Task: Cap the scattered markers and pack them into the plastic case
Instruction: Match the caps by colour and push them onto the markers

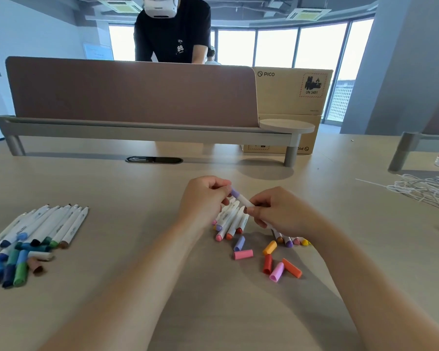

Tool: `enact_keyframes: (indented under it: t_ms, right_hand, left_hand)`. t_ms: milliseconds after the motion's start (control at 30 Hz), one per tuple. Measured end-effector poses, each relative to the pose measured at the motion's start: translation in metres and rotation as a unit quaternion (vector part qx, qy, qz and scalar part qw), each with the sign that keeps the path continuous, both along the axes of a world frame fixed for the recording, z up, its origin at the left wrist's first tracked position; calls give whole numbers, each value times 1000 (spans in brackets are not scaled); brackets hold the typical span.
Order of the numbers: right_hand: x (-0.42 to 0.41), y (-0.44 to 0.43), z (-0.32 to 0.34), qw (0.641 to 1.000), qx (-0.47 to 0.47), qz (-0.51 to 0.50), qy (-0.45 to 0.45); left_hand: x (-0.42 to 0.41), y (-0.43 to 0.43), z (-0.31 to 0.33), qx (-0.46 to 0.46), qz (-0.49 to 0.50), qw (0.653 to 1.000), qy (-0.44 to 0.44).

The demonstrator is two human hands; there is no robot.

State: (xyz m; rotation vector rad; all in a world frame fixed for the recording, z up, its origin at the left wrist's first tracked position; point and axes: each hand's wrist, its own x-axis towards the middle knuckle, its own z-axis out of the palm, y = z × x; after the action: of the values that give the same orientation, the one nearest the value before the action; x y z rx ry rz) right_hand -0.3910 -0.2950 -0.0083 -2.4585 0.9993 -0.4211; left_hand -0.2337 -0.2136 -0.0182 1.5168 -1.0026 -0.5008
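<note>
Fingers point(217, 184) of the left hand point(203, 201) are pinched round the lilac cap point(235, 193) while the white marker point(244, 200) is gripped by the right hand point(281, 214) just above the marker pile point(230, 219), apparently so the cap is pushed on straight.

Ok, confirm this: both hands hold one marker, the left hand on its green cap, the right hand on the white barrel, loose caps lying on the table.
Wrong on colour: the head view shows the cap is purple, not green. Otherwise right: left hand on the cap, right hand on the white barrel, loose caps on the table.
</note>
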Motion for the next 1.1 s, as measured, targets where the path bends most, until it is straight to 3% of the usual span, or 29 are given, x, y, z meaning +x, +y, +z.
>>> enact_keyframes:
  t_ms: [133, 267, 500, 767, 867, 967, 1100]
  right_hand:
    - [4, -5, 1, 999, -12, -35, -16]
    - [6, -20, -10, 991, -49, -114, 43]
    - [3, -26, -20, 983, -47, -164, 74]
    - [14, -24, -23, 974, -58, -179, 128]
    - [18, -22, -23, 975, -86, -175, 107]
    - [25, -13, -21, 982, -97, -145, 71]
    - [34, 0, -16, 985, -96, -88, 110]
  left_hand:
    - [-5, -1, 3, 25, -32, 998, -38]
    - [-6, -2, 0, 90, -10, 986, -138]
    - [-6, -5, -3, 87, -9, 977, -196]
    - [-6, -7, -6, 90, -21, 971, -222]
    - [-6, -7, -6, 90, -21, 970, -226]
    - [-5, -7, -4, 95, -12, 969, -228]
    - [-4, -5, -2, 90, -13, 973, -210]
